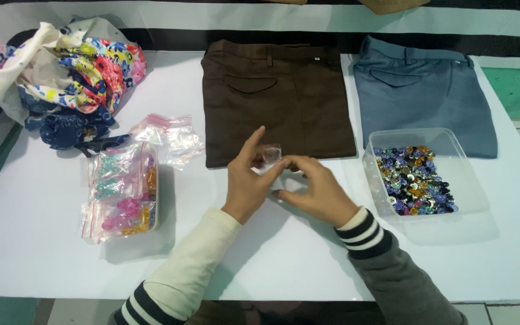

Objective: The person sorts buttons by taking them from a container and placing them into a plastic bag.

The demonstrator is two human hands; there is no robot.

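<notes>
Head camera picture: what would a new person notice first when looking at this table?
Probably the two hands, left hand and right hand, meeting at the table's centre around a small clear plastic bag. Behind them lie folded brown trousers and, to the right, folded blue-grey trousers. A clear tub of colourful beads sits right of the hands, and a pile of flowered cloth fills the far left corner.

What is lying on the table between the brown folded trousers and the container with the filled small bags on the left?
In the head view, loose empty clear zip bags lie between the brown trousers and the container of filled bags.
</notes>
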